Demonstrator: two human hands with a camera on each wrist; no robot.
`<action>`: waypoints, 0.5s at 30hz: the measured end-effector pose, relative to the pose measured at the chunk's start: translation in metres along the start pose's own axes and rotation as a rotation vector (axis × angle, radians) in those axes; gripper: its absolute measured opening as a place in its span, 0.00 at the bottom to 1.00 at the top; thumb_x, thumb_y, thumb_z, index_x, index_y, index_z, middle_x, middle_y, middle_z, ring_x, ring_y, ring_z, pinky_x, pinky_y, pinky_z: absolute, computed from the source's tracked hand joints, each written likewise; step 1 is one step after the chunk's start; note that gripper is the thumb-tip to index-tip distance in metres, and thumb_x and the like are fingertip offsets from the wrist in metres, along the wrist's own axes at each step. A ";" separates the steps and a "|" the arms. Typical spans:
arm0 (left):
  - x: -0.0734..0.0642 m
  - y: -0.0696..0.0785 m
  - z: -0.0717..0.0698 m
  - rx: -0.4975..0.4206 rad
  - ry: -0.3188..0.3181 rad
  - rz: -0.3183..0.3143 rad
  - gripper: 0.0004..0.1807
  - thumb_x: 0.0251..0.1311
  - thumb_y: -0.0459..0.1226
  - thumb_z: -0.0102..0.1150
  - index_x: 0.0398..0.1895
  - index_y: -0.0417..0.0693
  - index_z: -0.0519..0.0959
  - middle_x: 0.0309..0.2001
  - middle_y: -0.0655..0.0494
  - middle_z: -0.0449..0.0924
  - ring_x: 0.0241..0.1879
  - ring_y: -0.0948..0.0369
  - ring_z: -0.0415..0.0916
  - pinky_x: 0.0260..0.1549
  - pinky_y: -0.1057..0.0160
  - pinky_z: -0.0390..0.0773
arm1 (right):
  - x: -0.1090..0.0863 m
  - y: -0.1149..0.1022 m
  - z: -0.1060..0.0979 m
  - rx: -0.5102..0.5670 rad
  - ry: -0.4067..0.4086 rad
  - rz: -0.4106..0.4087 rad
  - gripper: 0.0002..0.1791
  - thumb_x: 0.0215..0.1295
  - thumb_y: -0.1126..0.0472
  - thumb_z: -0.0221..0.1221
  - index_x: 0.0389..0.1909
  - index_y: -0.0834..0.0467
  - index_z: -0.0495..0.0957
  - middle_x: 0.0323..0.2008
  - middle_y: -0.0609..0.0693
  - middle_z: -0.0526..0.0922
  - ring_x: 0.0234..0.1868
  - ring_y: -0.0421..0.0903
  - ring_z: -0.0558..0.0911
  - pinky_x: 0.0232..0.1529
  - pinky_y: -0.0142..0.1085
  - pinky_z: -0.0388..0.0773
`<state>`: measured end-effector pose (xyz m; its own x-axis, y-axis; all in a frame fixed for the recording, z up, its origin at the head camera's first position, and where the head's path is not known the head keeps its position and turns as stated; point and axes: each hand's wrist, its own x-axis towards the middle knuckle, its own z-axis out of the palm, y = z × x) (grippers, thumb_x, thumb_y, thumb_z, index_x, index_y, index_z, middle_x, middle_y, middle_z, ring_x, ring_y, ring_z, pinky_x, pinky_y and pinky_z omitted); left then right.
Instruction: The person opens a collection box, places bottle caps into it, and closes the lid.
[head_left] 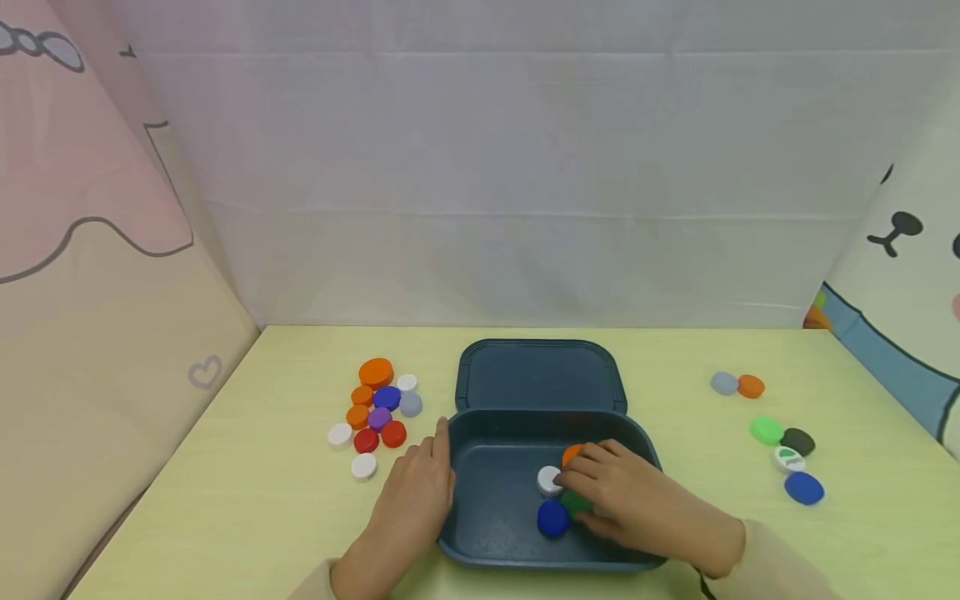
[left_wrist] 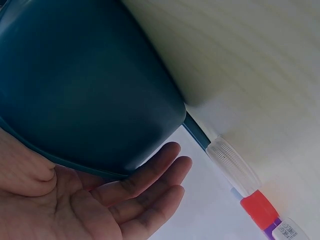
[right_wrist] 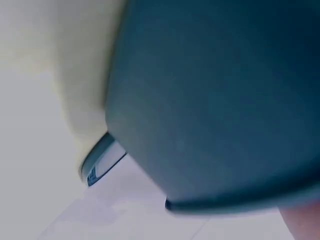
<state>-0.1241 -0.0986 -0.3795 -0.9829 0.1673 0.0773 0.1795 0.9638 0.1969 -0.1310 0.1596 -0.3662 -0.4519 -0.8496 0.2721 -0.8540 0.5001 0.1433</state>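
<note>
A dark blue open container [head_left: 480, 542] stands in front of the person, with several bottle caps on its floor. My left hand [head_left: 420, 479] holds its left rim, thumb inside and fingers along the outer wall; in the left wrist view the palm [left_wrist: 75, 210] shows below the rim. My right hand [head_left: 622, 492] reaches inside, fingers spread low over a green cap [head_left: 576, 503], which it partly hides. One fingertip is at the edge of a white cap [head_left: 549, 480]. A blue cap [head_left: 552, 518] lies by the thumb, and an orange cap [head_left: 572, 454] peeks out behind the fingers.
A matching dark blue lid [head_left: 540, 375] lies behind the container. Several caps are grouped on the left, including a large orange cap [head_left: 376, 372] and a red cap [head_left: 393, 433]. Others lie at right, among them a bright green cap [head_left: 767, 430] and a blue cap [head_left: 804, 488].
</note>
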 end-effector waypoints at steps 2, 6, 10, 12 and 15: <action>0.000 0.000 0.000 0.001 0.003 0.003 0.32 0.57 0.39 0.57 0.63 0.37 0.60 0.44 0.46 0.77 0.37 0.54 0.73 0.45 0.57 0.76 | -0.002 0.003 -0.003 0.001 0.026 0.016 0.25 0.41 0.53 0.70 0.42 0.51 0.75 0.37 0.40 0.77 0.39 0.40 0.71 0.40 0.36 0.70; 0.000 0.000 0.000 -0.002 0.005 0.000 0.32 0.57 0.38 0.57 0.63 0.37 0.60 0.44 0.45 0.77 0.37 0.54 0.74 0.46 0.56 0.76 | -0.006 0.011 -0.008 0.007 0.067 0.063 0.23 0.41 0.55 0.70 0.41 0.52 0.76 0.36 0.41 0.77 0.39 0.41 0.71 0.41 0.38 0.72; 0.000 0.000 -0.001 -0.006 0.004 -0.002 0.32 0.57 0.38 0.57 0.64 0.37 0.60 0.44 0.45 0.77 0.38 0.54 0.74 0.46 0.56 0.76 | -0.011 0.018 -0.015 0.000 0.063 0.121 0.22 0.42 0.57 0.69 0.42 0.55 0.77 0.38 0.44 0.78 0.40 0.43 0.74 0.41 0.40 0.73; -0.001 0.000 -0.001 -0.006 0.004 -0.001 0.32 0.57 0.38 0.57 0.64 0.37 0.60 0.44 0.45 0.77 0.38 0.54 0.74 0.46 0.56 0.76 | -0.014 0.023 -0.019 -0.008 0.055 0.153 0.22 0.43 0.57 0.69 0.43 0.55 0.77 0.39 0.44 0.79 0.41 0.43 0.75 0.42 0.40 0.74; 0.000 0.000 -0.001 -0.007 0.003 0.001 0.32 0.57 0.39 0.57 0.64 0.37 0.60 0.44 0.46 0.77 0.37 0.54 0.73 0.46 0.57 0.76 | -0.019 0.030 -0.024 -0.031 0.067 0.196 0.23 0.42 0.57 0.69 0.44 0.54 0.77 0.39 0.44 0.80 0.41 0.43 0.76 0.42 0.41 0.74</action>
<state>-0.1236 -0.0987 -0.3789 -0.9826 0.1674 0.0800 0.1805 0.9623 0.2036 -0.1417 0.1943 -0.3440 -0.5893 -0.7232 0.3602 -0.7428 0.6603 0.1103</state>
